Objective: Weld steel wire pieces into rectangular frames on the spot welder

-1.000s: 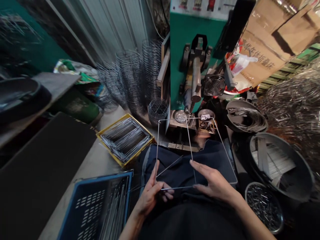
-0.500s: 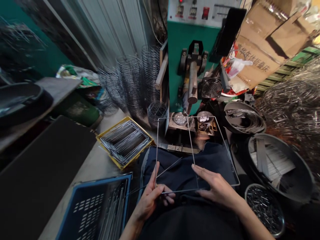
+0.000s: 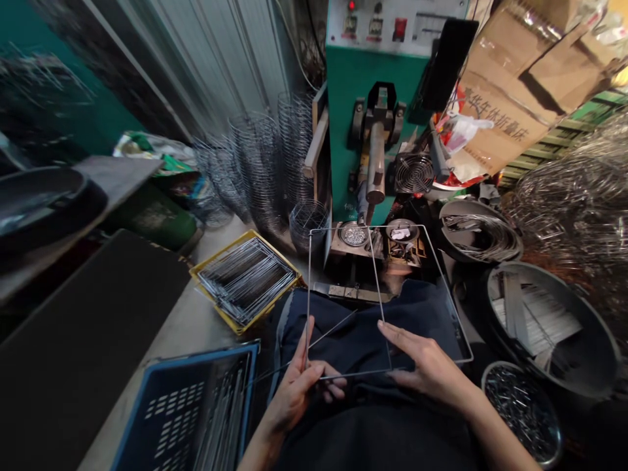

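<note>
I hold a rectangular wire frame (image 3: 309, 288) level over my lap. My left hand (image 3: 294, 387) is closed round its near left corner, the fingers curled under the near wire. A straight middle wire (image 3: 377, 275) crosses the frame from far side to near side. My right hand (image 3: 426, 363) pinches this wire between fingertips and thumb, close to the near side. The frame's far side lies under the lower tip of a green machine's (image 3: 343, 118) thick metal rod (image 3: 377, 157); contact cannot be made out. Another thin wire slants beneath the frame by my left hand.
At left stand a yellow crate (image 3: 196, 268) of wire frames and a blue crate (image 3: 169, 392) holding wire pieces. Wire baskets (image 3: 255, 163) are stacked behind. Large bowls (image 3: 596, 340) with metal parts stand at right. A cardboard box (image 3: 495, 124) leans beside the machine.
The view has shifted slightly. Both hands keep the same hold on the wire frame, which stays almost in place under the machine's rod.
</note>
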`<state>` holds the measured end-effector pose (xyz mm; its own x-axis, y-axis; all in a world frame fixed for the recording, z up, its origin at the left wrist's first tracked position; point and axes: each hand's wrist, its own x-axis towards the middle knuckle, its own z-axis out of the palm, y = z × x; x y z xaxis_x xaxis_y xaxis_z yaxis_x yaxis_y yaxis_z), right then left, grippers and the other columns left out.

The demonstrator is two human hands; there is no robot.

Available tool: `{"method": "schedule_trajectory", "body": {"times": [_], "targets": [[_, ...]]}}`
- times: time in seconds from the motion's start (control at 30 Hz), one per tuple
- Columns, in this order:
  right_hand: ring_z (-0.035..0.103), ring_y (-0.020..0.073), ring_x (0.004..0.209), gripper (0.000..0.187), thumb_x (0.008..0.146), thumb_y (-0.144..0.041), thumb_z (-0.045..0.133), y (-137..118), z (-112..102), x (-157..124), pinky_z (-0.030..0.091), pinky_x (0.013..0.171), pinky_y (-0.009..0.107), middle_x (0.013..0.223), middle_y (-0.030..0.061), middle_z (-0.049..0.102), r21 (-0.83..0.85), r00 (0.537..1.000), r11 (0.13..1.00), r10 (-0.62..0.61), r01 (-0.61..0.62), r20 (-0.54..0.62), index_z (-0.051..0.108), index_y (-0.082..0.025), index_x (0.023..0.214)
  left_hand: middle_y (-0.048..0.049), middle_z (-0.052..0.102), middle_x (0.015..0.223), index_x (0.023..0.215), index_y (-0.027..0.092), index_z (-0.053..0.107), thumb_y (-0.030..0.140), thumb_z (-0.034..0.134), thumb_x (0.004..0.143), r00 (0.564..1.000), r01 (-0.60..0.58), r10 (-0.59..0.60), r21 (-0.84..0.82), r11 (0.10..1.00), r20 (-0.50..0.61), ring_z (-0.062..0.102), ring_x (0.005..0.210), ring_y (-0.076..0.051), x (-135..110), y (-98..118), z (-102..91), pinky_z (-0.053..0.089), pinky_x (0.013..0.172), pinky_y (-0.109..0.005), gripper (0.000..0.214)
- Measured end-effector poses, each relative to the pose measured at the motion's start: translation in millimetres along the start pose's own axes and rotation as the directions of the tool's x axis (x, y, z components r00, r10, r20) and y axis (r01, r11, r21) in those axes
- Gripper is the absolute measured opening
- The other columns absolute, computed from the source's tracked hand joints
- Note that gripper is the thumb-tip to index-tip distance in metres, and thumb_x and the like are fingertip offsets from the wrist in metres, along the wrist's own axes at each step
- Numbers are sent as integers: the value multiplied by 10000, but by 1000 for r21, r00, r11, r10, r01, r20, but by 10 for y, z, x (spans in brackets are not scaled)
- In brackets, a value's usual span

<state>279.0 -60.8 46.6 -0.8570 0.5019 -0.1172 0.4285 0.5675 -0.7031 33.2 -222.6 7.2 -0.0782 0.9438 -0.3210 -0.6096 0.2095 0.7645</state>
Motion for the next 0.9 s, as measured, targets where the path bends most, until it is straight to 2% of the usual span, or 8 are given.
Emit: {"method": "schedule_trajectory", "body": {"times": [0.23,0.37,0.47,0.53,0.6,0.77,0.9], "targets": [[446,240,1349,897,776,-101,685,-61,-36,37,418,1107,370,1536,30,369,33,1000,999,16,-17,11,271,-330,1538,-93,743,794,1524,325,-164,306,514,950,1000,24,-24,32,999,-12,711,632,-218,-10,100,48,510,546,-260,888],[428,228,1362,838,804,-132,691,-122,-18,19,385,1128,358,1520,31,399,52,999,999,16,-15,-30,310,-317,1526,-91,743,781,1533,309,-143,295,528,942,999,28,-26,28,999,-48,710,624,-221,-37,125,49,510,547,-266,894],[467,224,1334,796,819,-145,688,-101,5,93,402,1114,351,1502,44,429,28,996,1000,-9,11,-85,337,-294,1518,-93,748,790,1537,302,-139,292,560,926,1000,11,-11,42,999,-14,713,631,-230,75,162,-26,518,551,-276,928],[536,234,1270,771,829,-197,703,-23,-28,253,449,1071,361,1458,63,488,-24,989,999,-26,23,-143,355,-281,1512,-90,753,805,1538,310,-133,264,576,912,999,-25,24,51,998,20,717,646,-230,279,225,-101,524,561,-280,947],[604,245,1183,772,824,-276,732,101,-138,513,497,1006,371,1374,78,574,-105,978,994,-36,14,-206,369,-270,1505,-85,757,814,1540,311,-126,229,583,896,996,-79,77,59,995,44,722,657,-229,589,336,-171,530,565,-278,961],[679,271,1014,785,772,-433,785,407,-689,1350,531,878,368,1103,69,720,-312,948,949,-57,-46,-312,451,-231,1453,-77,766,828,1539,281,-141,161,597,841,979,-192,188,39,981,79,734,664,-223,1533,787,-287,544,554,-264,1023],[685,279,937,696,806,-421,755,564,-1084,1825,520,797,351,1028,100,724,-411,935,911,-119,-31,-334,506,-174,1406,-92,772,840,1538,272,-144,133,605,823,968,-223,222,-5,975,114,746,693,-228,2089,1105,-382,554,563,-258,1045]]}}
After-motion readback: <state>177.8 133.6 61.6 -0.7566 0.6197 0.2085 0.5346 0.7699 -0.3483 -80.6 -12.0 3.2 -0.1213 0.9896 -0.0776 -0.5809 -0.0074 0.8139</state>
